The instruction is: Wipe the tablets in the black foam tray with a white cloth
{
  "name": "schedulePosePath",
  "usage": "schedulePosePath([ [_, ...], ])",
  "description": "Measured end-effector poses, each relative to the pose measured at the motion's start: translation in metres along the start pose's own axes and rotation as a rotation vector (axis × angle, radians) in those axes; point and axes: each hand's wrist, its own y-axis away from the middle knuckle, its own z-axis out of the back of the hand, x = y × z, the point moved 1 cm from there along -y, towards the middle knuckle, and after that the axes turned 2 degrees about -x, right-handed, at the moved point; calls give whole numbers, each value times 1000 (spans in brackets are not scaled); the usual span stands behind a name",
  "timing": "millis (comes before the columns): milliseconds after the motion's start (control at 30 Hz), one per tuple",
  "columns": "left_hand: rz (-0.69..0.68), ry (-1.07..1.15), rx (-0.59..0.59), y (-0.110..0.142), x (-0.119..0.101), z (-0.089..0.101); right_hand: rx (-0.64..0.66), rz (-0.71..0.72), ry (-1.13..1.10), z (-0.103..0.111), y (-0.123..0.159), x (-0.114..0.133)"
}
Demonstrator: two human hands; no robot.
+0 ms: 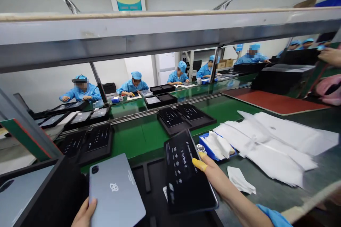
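My left hand point(84, 213) grips the lower left edge of a grey-blue tablet point(114, 188), whose back with a camera and a white logo faces me. In my right hand point(206, 166), with yellow covers on the fingertips, is a second tablet point(183, 170) held by its right edge. Its dark front shows white print and icons. Both tablets are over a black compartment tray point(149, 173). At the far left, another grey-blue tablet point(29, 188) lies in a black tray.
Black trays with tablets point(99, 137) rest on the green conveyor point(133, 134). Right of me are a blue box of tissues point(217, 145), white sheets point(266, 145) and a crumpled wipe point(241, 180). A shelf beam point(170, 25) crosses overhead. Several people in blue work opposite; another person's hand point(330, 56) shows at right.
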Motion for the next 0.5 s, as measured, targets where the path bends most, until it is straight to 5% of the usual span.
schedulePosePath([
  [100, -10, -92, -6, -17, 1, -5, 33, 107, 729, -9, -2, 15],
  [200, -47, -175, 43, -24, 4, -15, 99, 105, 1112, -36, 6, 22],
  [367, -89, -338, 65, -25, 8, -26, 64, 439, 1122, -94, 14, 14],
  [500, -150, -484, 9, -29, 12, -28, 215, 528, 1093, -138, 9, -16],
])
